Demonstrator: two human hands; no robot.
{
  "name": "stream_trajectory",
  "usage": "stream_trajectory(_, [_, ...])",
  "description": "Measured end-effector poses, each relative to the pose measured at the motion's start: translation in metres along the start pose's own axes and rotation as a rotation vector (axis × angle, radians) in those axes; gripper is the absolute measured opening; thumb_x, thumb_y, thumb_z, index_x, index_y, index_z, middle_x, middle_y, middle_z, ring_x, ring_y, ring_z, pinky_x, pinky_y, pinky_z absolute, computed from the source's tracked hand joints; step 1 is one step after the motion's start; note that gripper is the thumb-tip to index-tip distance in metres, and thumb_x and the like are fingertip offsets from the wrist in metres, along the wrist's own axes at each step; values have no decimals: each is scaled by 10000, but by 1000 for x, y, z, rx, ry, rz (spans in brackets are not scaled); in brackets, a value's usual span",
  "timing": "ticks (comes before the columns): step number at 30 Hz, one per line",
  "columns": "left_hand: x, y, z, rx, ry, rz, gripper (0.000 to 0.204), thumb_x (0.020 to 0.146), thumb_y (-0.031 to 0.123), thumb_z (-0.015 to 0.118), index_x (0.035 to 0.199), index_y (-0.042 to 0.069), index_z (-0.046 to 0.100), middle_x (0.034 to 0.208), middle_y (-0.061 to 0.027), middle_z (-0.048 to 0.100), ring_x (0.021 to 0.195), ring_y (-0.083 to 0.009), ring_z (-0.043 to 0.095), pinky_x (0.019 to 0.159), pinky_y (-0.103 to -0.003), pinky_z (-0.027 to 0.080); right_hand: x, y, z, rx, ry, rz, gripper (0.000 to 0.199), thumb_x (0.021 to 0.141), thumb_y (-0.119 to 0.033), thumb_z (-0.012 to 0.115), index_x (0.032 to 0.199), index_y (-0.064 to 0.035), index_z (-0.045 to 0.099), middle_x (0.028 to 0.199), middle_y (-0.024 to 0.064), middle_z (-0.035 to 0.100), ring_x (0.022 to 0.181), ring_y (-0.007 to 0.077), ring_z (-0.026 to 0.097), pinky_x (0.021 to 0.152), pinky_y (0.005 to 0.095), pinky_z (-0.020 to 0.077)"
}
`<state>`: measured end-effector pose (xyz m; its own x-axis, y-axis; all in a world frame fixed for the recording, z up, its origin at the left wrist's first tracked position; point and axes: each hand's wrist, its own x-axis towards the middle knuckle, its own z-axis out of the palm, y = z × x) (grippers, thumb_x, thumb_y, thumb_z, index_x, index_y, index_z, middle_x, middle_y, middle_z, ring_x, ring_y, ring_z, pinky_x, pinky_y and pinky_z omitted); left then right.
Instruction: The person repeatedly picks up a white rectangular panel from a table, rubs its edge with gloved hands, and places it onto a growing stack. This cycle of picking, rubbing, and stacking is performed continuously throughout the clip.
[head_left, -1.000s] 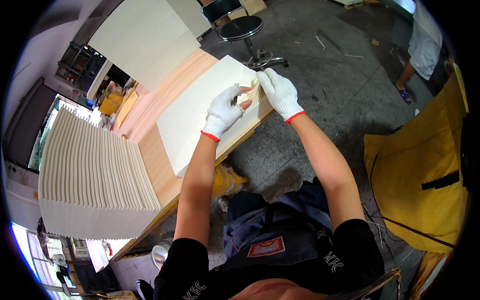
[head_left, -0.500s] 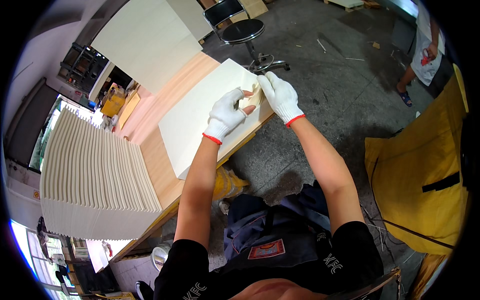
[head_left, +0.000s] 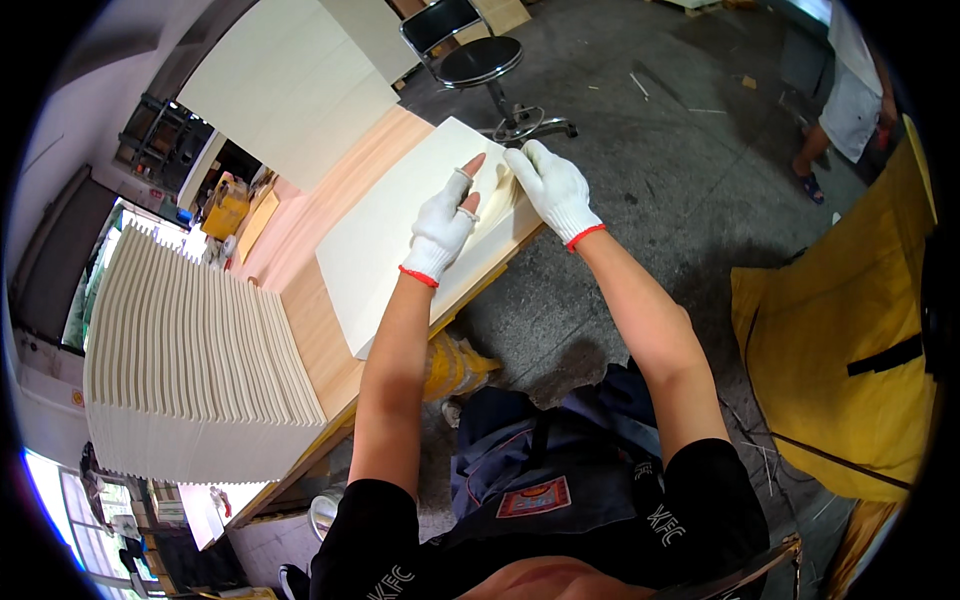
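A white rectangular panel [head_left: 385, 240] lies on the wooden tabletop, at an angle. Over its right part is my left hand [head_left: 440, 230], in a white glove with the thumb and index finger bare; these are stretched out and apart. My right hand [head_left: 552, 190], gloved in white with a red cuff, is closed at the panel's far right corner. A curled cream-coloured strip [head_left: 506, 192] runs from beside its thumb along the panel's right side. What the right fingers do underneath is hidden.
Left of the panel stands a tall stack of white panels [head_left: 200, 360]. A large pale board [head_left: 290, 85] rests at the table's far end. Beyond the table is a black stool [head_left: 480, 62]. On the right, a yellow cloth-covered object [head_left: 840, 370] stands near a person in shorts [head_left: 850, 110].
My left hand has drawn back leftward from the cream strip, its fingers straighter. My right hand stays at the corner, shifted slightly left. The person at the right has moved a little.
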<state>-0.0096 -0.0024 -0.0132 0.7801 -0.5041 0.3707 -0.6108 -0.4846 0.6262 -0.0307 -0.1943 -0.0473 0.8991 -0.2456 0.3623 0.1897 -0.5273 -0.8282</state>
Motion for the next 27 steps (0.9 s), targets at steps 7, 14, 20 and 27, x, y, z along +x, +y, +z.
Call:
stream_trajectory(7, [3, -3, 0, 169, -114, -12, 302, 903, 225, 665, 1167, 79, 678, 971, -73, 687, 811, -148, 586, 788, -289, 479, 1, 5, 6, -29, 57, -32, 474, 1004, -510, 395, 983, -81, 595, 901, 212, 691, 872, 423, 655, 762, 509, 482])
stream_trajectory(14, [4, 4, 2, 184, -94, -78, 364, 835, 263, 779, 1138, 85, 684, 972, -62, 693, 770, -115, 578, 742, -297, 493, 1, 6, 5, -7, 55, -11, 467, 994, -511, 426, 986, -78, 601, 894, 214, 673, 872, 427, 642, 752, 504, 469])
stream_trajectory(20, [2, 0, 1, 104, -75, -10, 336, 907, 234, 669, 1217, 104, 673, 1001, -103, 691, 837, -190, 618, 821, -322, 504, -1, 3, 3, 48, 35, 18, 485, 990, -531, 439, 975, -76, 606, 864, 211, 662, 855, 423, 638, 732, 487, 463])
stream_trajectory(27, [3, -4, 1, 141, -68, 26, 350, 887, 242, 682, 1207, 101, 679, 985, -130, 684, 874, -220, 641, 832, -324, 505, 1, 6, 6, 40, 67, 8, 477, 990, -528, 449, 968, -78, 602, 867, 204, 661, 855, 422, 634, 730, 480, 464])
